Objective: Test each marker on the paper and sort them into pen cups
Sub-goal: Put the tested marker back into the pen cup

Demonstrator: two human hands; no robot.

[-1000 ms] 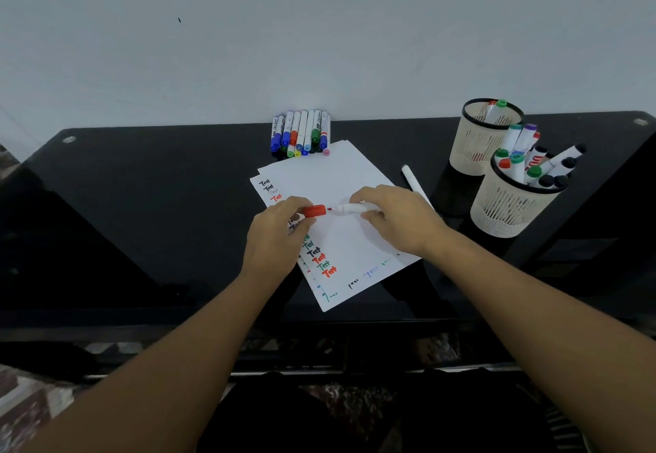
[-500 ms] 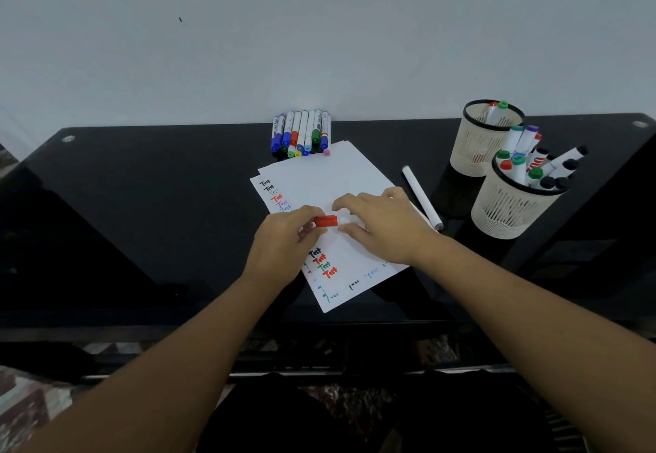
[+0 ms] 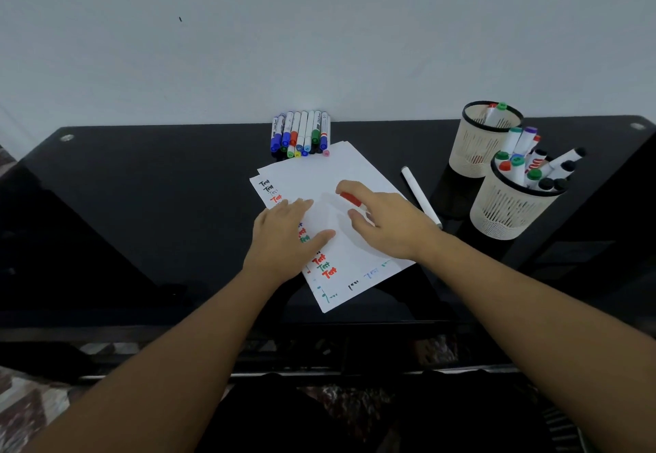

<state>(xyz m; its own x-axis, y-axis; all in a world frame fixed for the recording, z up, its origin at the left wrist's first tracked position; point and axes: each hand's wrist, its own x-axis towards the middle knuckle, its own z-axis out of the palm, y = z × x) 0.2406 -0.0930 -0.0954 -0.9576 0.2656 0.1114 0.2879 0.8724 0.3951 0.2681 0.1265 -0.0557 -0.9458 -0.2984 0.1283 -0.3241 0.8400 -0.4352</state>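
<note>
Marker-testing, mid-frame: right hand (image 3: pixel 387 225) pinching a red-capped marker (image 3: pixel 352 200) between thumb and forefinger, cap end pointing up-left over the blank top sheet of the paper (image 3: pixel 319 175), barrel mostly hidden under the palm. Capped, so judged either finished or about to be opened. Left hand (image 3: pixel 287 236) flat, fingers straight and spread, pressing the paper down at its left edge, likely to stop the sheets sliding on the glossy black tabletop (image 3: pixel 142 186). Lower sheet fanned out beneath, showing rows of "Test" in black, red and green along the left and bottom margins. Untested markers (image 3: pixel 301 133) lined up side by side against the wall at upper centre, just above the paper, within easy reach. Two mesh pen cups at right: far cup (image 3: pixel 475 147) holding only a few markers, near cup (image 3: pixel 504 207) crowded with many, probably the sorting split. One white marker (image 3: pixel 420 197) lying alone between paper and cups, purpose unclear.
</note>
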